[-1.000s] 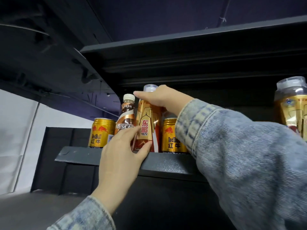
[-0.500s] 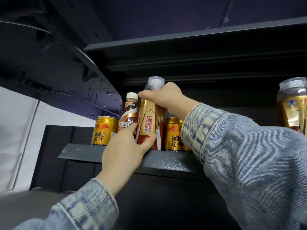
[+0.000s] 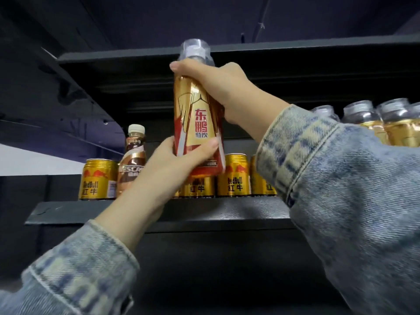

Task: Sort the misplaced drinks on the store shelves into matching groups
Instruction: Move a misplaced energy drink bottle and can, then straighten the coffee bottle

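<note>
Dark metal shelving fills the frame under a dim ceiling. You have the bottle [image 3: 195, 123] at centre frame, upright and raised clear of the shelf [image 3: 227, 214], in front of the cans [image 3: 234, 178]. Your left hand [image 3: 172, 164] grips its base, thumb across the red lower band. Your right hand [image 3: 222, 87] wraps its shoulder just under the clear cap [image 3: 195, 47].

The step looks like carrying it to its own kind: the gold bottles [image 3: 386, 123] at the right edge have the same clear caps. Keep both hands on and the bottle vertical as you go right. Watch the cap, which appears level with the lip of the upper shelf [image 3: 295, 46]. Bring the base no lower until it is past the last can, or you may knock the row. Your right sleeve [image 3: 341, 178] covers the stretch between cans and gold bottles, so I cannot tell whether a gap is free there. Look before you set down, and let the left hand go only once the base sits flat.

As for contents, the gold wrap hides the liquid, so how full the bottle is cannot be read. The cans stand sealed in a row along the shelf front. A coffee bottle [image 3: 131, 164], brown with a pale cap, stands among them at centre left and probably wants moving too.
</note>
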The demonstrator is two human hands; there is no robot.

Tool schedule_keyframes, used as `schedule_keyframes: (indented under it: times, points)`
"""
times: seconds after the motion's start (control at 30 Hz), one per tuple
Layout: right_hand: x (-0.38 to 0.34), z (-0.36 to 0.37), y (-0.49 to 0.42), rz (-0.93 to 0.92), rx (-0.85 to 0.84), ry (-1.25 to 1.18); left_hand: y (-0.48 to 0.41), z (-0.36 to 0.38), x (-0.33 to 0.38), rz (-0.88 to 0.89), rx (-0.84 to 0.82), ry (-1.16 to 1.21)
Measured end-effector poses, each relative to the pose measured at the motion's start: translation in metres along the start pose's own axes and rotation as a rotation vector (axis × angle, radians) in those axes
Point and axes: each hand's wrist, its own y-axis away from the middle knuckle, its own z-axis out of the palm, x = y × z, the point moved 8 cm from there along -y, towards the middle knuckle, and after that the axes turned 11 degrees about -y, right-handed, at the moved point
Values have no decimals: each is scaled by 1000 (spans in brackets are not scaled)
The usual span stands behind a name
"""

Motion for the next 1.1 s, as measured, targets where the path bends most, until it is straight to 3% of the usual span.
schedule_keyframes:
  times: [0.37, 0.77, 1.1]
  points:
    - [-21, -137, 40, 77, 185, 288, 13, 126, 58, 10, -147, 122]
    - [-51, -320, 89, 127, 116, 274, 45, 302, 149, -33, -112, 127]
    - [-82, -442, 105, 125, 94, 284, 54, 408, 217, -50, -101, 75]
